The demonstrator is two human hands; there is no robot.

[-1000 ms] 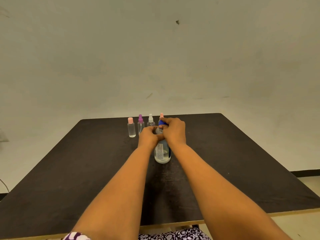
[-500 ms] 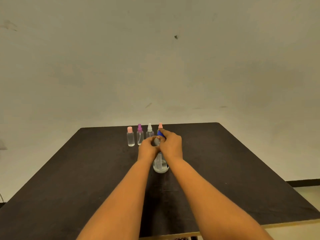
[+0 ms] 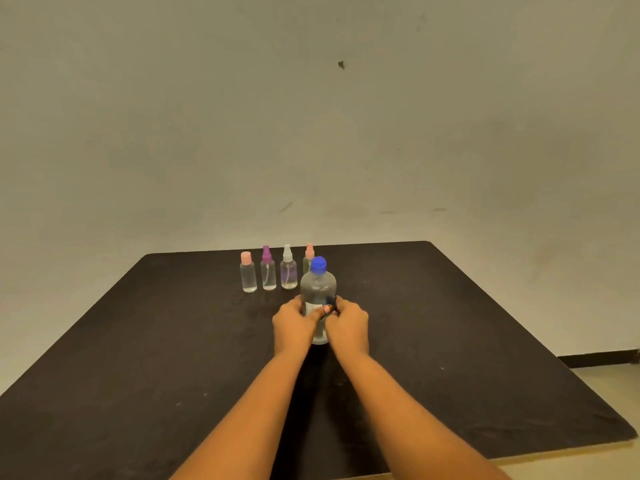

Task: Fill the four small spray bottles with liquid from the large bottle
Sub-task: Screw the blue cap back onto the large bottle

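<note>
A large clear bottle (image 3: pixel 317 289) with a blue cap stands upright on the dark table (image 3: pixel 138 341), liquid inside. My left hand (image 3: pixel 292 323) and my right hand (image 3: pixel 348 323) both hold its lower body, thumbs meeting on the label. Behind it stands a row of small clear bottles: one with a pink flat cap (image 3: pixel 248 272), one with a purple spray top (image 3: pixel 267 270), one with a white spray top (image 3: pixel 288 268), and one with a pink spray top (image 3: pixel 308 258), partly hidden by the large bottle.
The table's far edge lies just behind the small bottles, against a plain wall. The table's front edge runs beneath my forearms. Floor shows at the right.
Both hands have slid down from the blue cap to the bottle's lower body, leaving the cap uncovered. The view has tilted up slightly.
</note>
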